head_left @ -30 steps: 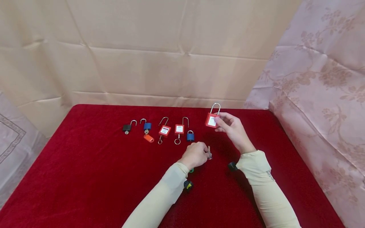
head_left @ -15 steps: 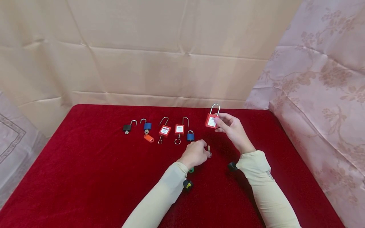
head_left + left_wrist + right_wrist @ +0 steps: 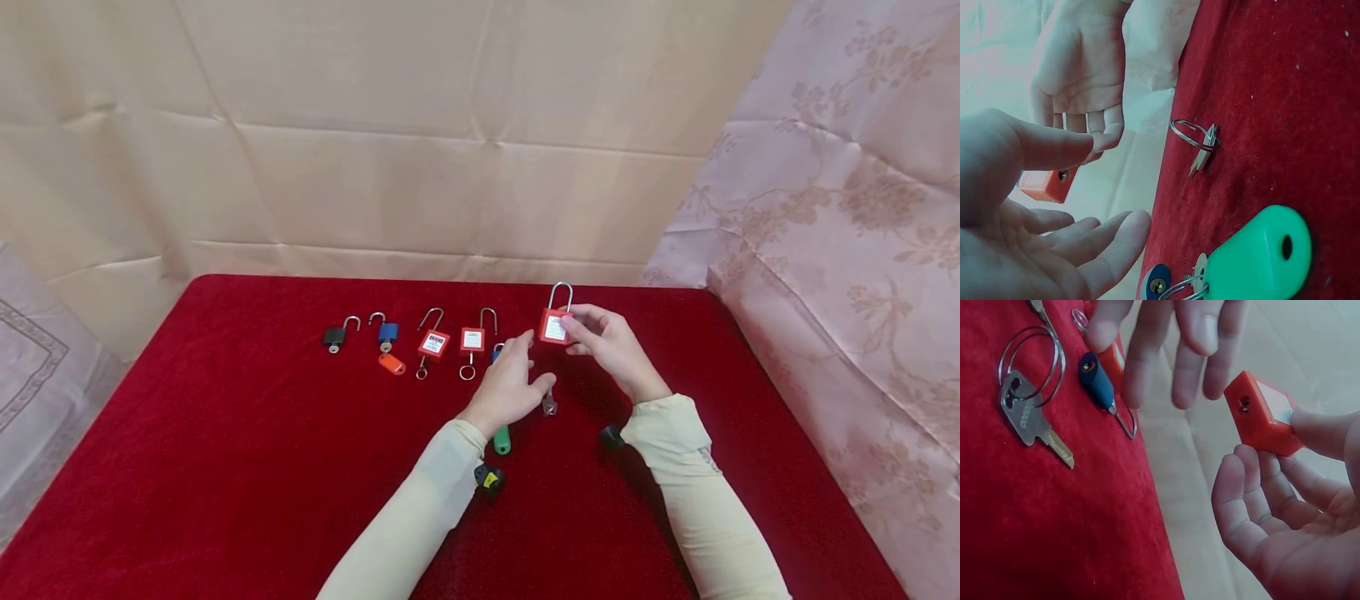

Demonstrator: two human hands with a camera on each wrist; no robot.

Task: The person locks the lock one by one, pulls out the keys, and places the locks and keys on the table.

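My right hand (image 3: pixel 618 350) pinches a red padlock (image 3: pixel 554 327) between thumb and fingers, up off the table. Its silver shackle points up, and the white label faces me. In the right wrist view the keyhole in its underside shows, with no key in it. My left hand (image 3: pixel 506 383) is spread to the left of that padlock, thumb and fingers apart, holding nothing. Below the left thumb a silver key (image 3: pixel 1025 419) on a double ring lies on the red cloth. A blue padlock (image 3: pixel 1097 384) is partly hidden behind the left hand in the head view.
A green key tag (image 3: pixel 502 440) lies by the left wrist, its keys beside the blue padlock. Further left stand a row of unlocked padlocks: two red (image 3: pixel 472 339), one blue (image 3: pixel 387 332) with an orange tag (image 3: pixel 392 363), one black (image 3: pixel 334 337). Curtains hang behind the table.
My left hand has lifted off the key and opened, moving up towards the red padlock. The right hand has lowered the padlock slightly and shifted it a little left.
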